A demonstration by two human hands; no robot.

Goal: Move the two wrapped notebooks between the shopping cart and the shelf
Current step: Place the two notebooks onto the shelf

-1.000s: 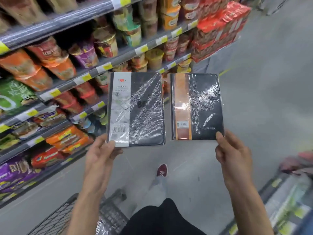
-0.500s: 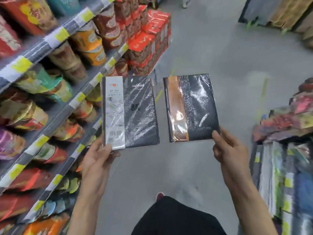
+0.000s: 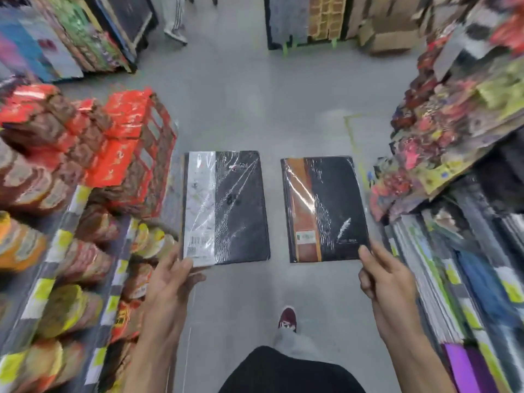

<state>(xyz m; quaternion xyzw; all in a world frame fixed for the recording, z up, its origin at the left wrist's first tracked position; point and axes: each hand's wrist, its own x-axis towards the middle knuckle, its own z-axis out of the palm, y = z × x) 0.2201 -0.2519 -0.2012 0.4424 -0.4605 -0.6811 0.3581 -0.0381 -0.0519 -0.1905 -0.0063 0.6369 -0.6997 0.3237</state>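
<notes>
Silver-band notebook [image 3: 226, 207] is up in front of me, covers facing the cam, held upright over the grey aisle floor [image 3: 255, 109]. It has a black textured cover w/ a wide silver-white strip down the left side, a barcode sticker near the bottom of that strip, and clear shrink-wrap that's creased and throws glare across the front. My left hand [image 3: 170, 282] pinches its bottom-left corner, thumb on the front, other fingers tucked behind where I can't see them. Orange-band notebook [image 3: 324, 209] sits just to the right at approx the same height, a clear gap between the two, not touching. Same black textured cover, but w/ an orange-brown strip on the left, a small label low on the strip, a pale feather mark low on the black part, and shiny wrap w/ a bright streak. My right hand [image 3: 388, 282] grips its bottom-right corner, thumb tip on the front, fingers curled below and behind. Both books hang between the food shelf [image 3: 76, 202] on my left, stacked w/ red packs [image 3: 127, 131] and noodle cups [image 3: 150, 239], and the blurred stationery shelf [image 3: 453, 251] on my right. My dark red shoe [image 3: 287, 319] shows on the floor below them.
</notes>
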